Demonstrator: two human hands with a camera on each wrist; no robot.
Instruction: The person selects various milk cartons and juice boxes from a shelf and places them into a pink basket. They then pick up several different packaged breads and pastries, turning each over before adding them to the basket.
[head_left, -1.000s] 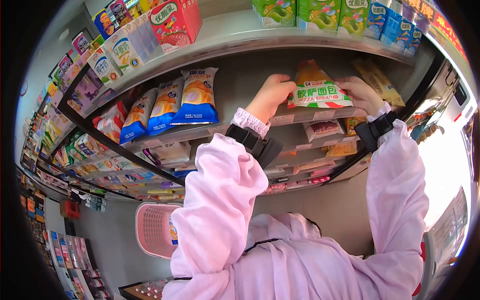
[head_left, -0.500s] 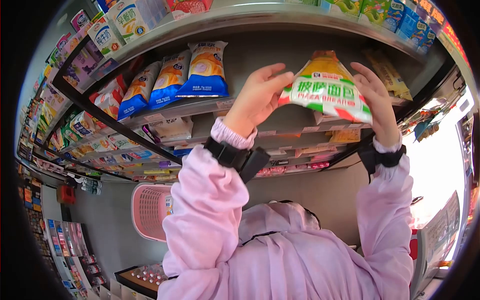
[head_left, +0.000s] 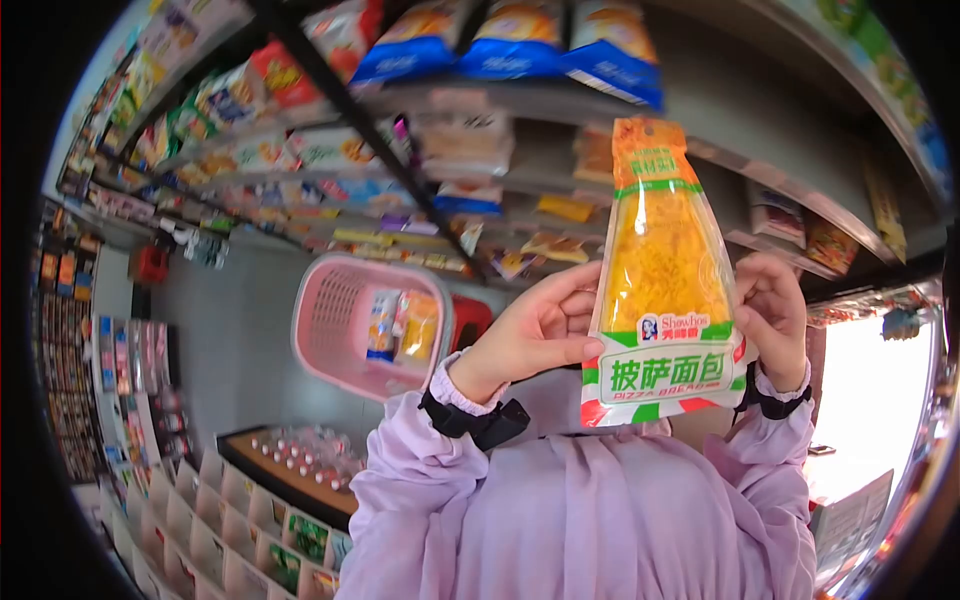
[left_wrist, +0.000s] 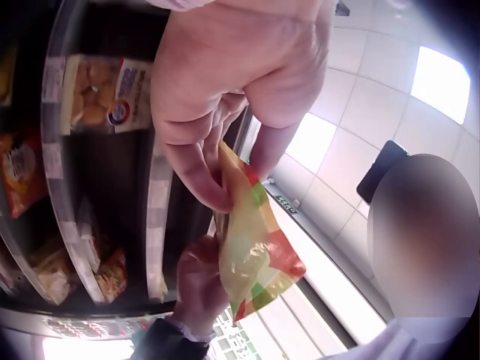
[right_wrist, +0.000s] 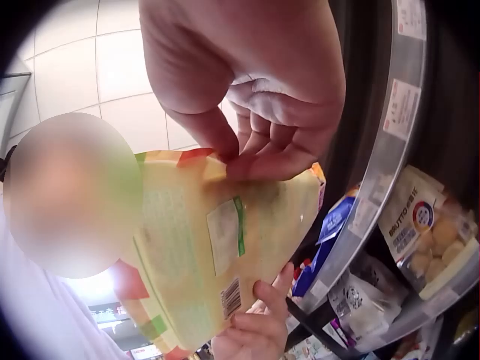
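A tall packet of pizza bread [head_left: 662,290], yellow with a green, white and red label, stands upright in front of me. My left hand [head_left: 540,335] pinches its lower left edge, thumb in front and fingers behind. My right hand [head_left: 772,318] grips its lower right edge. In the left wrist view the packet [left_wrist: 251,251] shows edge-on between my left thumb and fingers, with the right hand [left_wrist: 199,289] below it. The right wrist view shows the packet's back [right_wrist: 217,247] with a barcode label, pinched at its top edge by my right hand [right_wrist: 251,142].
A pink shopping basket [head_left: 350,325] with a couple of packets in it hangs at my left forearm. Shop shelves [head_left: 480,130] full of bread and snack bags run behind the packet. A low display rack [head_left: 250,510] stands at lower left.
Both hands lifted the packet off the shelf, brought it down toward me and turned it upright. My view has swung down, so the basket now sits near the middle.
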